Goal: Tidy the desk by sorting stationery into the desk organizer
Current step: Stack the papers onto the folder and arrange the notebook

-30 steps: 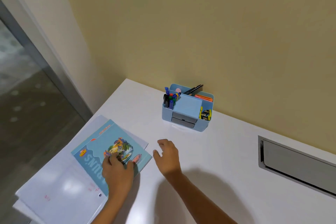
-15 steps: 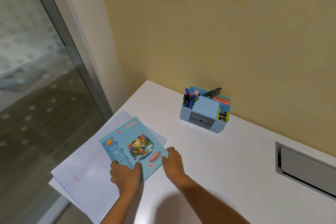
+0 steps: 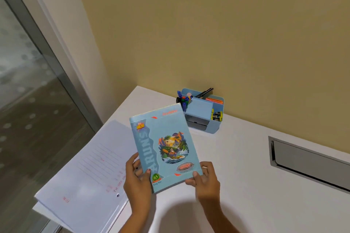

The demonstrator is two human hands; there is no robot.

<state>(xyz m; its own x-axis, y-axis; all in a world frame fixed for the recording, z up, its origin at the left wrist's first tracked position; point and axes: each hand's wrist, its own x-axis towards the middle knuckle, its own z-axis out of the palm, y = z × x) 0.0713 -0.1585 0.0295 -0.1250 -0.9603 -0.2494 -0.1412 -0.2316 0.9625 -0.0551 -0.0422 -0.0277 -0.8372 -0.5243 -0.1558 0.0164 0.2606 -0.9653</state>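
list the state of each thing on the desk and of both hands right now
light blue illustrated notebook: closed, lifted, held by both hands
left hand: gripping notebook's lower left corner
right hand: gripping notebook's lower right corner
white lined paper stack: flat, overhanging the desk edge
blue plastic desk organizer: upright, filled with pens and clips, drawers shut
grey metal cable flap: closed

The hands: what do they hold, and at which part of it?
Both hold the blue notebook at its bottom edge: the left hand at the lower left corner, the right hand at the lower right corner.
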